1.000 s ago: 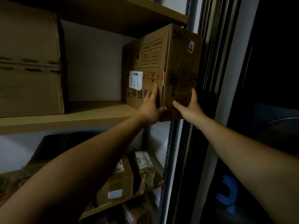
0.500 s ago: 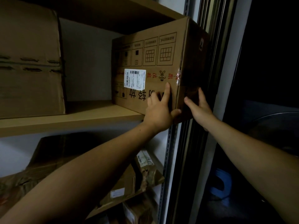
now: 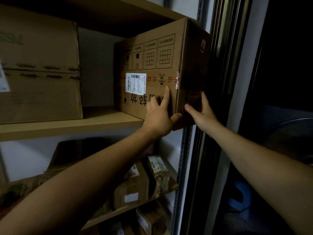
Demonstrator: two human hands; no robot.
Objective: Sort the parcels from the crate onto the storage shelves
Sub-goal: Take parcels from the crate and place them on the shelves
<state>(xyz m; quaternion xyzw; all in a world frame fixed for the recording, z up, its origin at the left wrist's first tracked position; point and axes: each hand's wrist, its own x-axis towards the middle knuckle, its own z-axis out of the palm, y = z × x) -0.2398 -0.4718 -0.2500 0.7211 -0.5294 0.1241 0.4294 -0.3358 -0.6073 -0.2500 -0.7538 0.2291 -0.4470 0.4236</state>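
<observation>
Head view, nearest to farthest. 2 bare forearms reach up and forward from the lower edge of the frame. Beneath them, a lower shelf (image 3: pixel 128 207) carries several small parcels (image 3: pixel 133 187) with white labels too small to read.

The left hand (image 3: pixel 159 119) lies flat on the front face of the cardboard box (image 3: pixel 152 65), fingers straight and thumb hooked under the bottom corner. The right hand (image 3: pixel 203 114) presses flat against the shadowed side face. The hands are apart, 1 on each side of the near vertical edge, and neither closes round anything.

The box sits at the right end of the middle shelf (image 3: pixel 67 126). Its rear part rests on the board and its near corner overhangs the front edge beside the steel upright (image 3: pixel 183 158). A larger carton (image 3: pixel 39 73) stands well apart to the left.

Likely hazards:
- If support is withdrawn too soon, the overhanging corner may tip off and drop onto the parcels below.
- An uneven push may slew the box against the upright.
- The gap under the upper shelf board (image 3: pixel 118 12) looks slight, so the top may snag.

Markings:
- A white shipping label (image 3: pixel 135 83) carries a barcode; its text is illegible.
- Red-printed sealing tape runs across the front face.
- 4 pictogram panels sit in a row near the top.
- The large characters are upside down, and 2 appear to read 轻放.
- A small side sticker is unreadable.
</observation>
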